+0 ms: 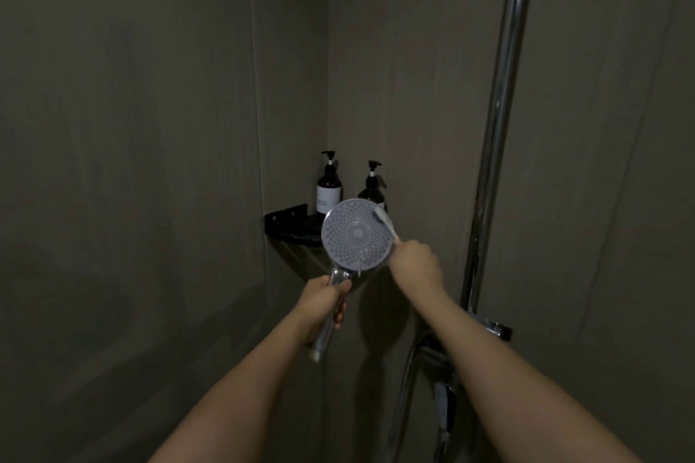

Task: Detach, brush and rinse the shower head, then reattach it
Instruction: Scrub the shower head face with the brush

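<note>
Shower head [356, 235] is off its mount, held up in front of the corner, nozzle face toward the camera. Left hand [323, 299] is wrapped around the chrome handle just below the head. Right hand [415, 262] is curled around the end of a small brush [386, 222], whose bristle end sits on the upper right of the face.

Judged step: brushing. Rinse and reattach are not done.

Risks from here:
- The handle looks wet and smooth (drips show at the face's lower edge). The one-hand grip could slip under brush pressure, and the head would drop.
- With the brush working near the rim, a stroke could skid off and flick water at the two bottles [330, 186] on the shelf [287, 222] just behind.
- The head is tilted toward the person, so loosened grit may spray back.
- No hose visible on the handle's lower end; cannot tell if one is attached.

Rail [500, 124] and mixer [498, 329] stand to the right, well apart from the head.
</note>
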